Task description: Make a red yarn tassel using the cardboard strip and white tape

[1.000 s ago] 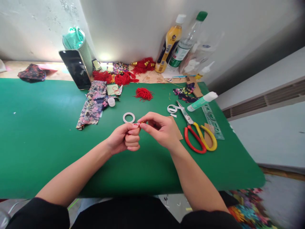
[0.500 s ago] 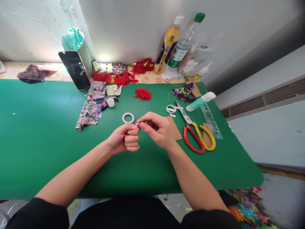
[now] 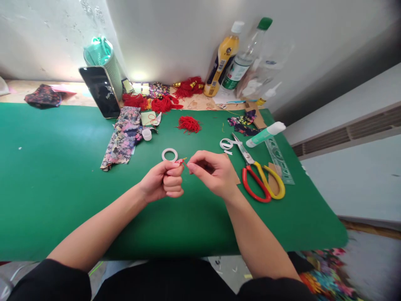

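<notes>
Over the green mat, my left hand (image 3: 166,179) is closed, with thumb and forefinger pinching a small piece of red cord (image 3: 184,161) that has a yellowish bit at its tip. My right hand (image 3: 213,170) is just to the right, thumb and forefinger pressed together on what looks like a strand of the same red cord. Most of the cord is hidden by my fingers. Right behind my left fingertips lies a roll of white tape (image 3: 169,155). Farther back rests a red tassel bundle (image 3: 189,124).
Red-and-yellow-handled scissors (image 3: 257,179), a glue stick (image 3: 266,134) and a clear ruler (image 3: 282,161) lie on the right. Floral fabric (image 3: 122,138), a small white cup (image 3: 146,134) and a propped phone (image 3: 100,92) stand left. Bottles (image 3: 224,62) line the wall.
My right hand has drawn slightly right and down from my left fingertips, opening a small gap where the red cord shows. My left hand stays nearly in place.
</notes>
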Demonstrator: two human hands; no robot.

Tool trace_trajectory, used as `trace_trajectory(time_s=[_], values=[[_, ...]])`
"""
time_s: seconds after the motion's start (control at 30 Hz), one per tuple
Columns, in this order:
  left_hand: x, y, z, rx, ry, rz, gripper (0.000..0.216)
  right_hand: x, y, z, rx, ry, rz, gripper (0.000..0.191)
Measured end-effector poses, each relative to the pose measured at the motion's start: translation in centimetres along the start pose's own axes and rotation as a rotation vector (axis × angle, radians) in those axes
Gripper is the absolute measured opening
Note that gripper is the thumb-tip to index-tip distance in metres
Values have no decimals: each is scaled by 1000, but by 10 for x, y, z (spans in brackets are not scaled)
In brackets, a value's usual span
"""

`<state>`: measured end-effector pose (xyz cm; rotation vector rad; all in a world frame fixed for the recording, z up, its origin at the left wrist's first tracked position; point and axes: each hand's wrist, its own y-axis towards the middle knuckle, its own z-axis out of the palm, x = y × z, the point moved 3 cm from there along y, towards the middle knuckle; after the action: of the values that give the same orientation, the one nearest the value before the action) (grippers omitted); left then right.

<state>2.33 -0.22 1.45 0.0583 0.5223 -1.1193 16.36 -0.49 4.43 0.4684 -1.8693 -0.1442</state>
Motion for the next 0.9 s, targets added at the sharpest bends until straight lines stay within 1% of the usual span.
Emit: trace_trajectory(time_s=[0.13, 0.33, 0.5, 0.63, 0.83, 0.9], values=[[0, 0, 1, 3, 8, 1, 36, 1, 0, 2, 19, -25, -41, 13], [-1, -2, 1, 8, 8, 5, 34, 0, 2, -1, -4, -72, -29, 15], [-2, -2, 1, -20, 41, -2, 36, -1, 3, -1, 3, -70, -38, 14], [-1, -2, 1, -26, 107, -24, 38, -5, 3, 0, 20, -60, -27, 13], [1, -2, 1, 62, 244, -31, 38, -12, 5, 1, 94, -70, -8, 11], [2, -2, 0, 55, 339, -35, 37, -14, 5, 2, 120, -52, 8, 11]])
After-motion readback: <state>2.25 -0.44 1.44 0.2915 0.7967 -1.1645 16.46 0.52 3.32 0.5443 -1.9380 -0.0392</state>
